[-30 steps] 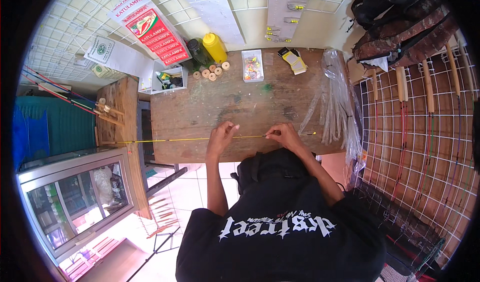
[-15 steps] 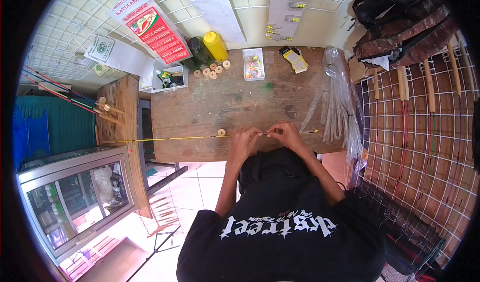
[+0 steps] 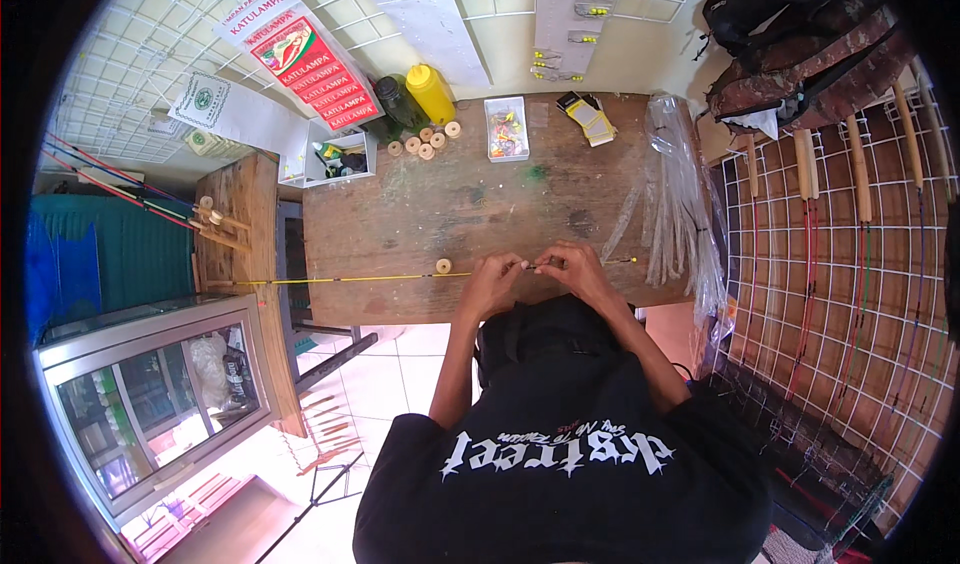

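Though speckled, wooden tabletop (image 3: 400,214) (tiled floor (image 3: 415,349))

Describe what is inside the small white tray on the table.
The white tray holds small pieces, some yellow and orange-red; anything beneath the top ones is covered.

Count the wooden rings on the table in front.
7: six rings clustered by the yellow bottle; one lone ring near the left hand. Others may be hidden.
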Tool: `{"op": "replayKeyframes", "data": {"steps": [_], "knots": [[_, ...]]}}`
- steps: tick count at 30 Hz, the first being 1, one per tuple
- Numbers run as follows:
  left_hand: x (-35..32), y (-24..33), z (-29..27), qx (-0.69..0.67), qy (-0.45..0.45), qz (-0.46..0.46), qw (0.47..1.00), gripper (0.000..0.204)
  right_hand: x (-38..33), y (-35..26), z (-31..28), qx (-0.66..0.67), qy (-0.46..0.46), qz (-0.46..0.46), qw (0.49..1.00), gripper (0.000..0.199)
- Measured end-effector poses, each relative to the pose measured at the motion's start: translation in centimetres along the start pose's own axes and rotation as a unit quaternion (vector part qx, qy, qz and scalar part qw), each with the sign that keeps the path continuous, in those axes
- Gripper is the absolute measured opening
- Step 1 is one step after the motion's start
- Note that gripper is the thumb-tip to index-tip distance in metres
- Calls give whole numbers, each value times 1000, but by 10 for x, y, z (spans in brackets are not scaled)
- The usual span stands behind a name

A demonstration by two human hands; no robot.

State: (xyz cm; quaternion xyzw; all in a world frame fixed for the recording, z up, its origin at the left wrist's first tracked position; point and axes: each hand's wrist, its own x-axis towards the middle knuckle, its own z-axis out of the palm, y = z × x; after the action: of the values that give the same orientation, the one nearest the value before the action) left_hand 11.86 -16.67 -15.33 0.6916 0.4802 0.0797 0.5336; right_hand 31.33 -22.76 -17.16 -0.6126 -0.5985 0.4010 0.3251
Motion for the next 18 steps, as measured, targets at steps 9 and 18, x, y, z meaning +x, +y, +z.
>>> {"op": "replayKeyframes", "data": {"steps": [9, 18], "knots": [[4, -11, 0, -8, -5, 11, 1000, 30, -2, -2, -2, 43, 2, -6, 999, 16], [-2, 1, -6, -27, 3, 40, 999, 18, -4, 7, -4, 103, 60, 14, 993, 18]]}}
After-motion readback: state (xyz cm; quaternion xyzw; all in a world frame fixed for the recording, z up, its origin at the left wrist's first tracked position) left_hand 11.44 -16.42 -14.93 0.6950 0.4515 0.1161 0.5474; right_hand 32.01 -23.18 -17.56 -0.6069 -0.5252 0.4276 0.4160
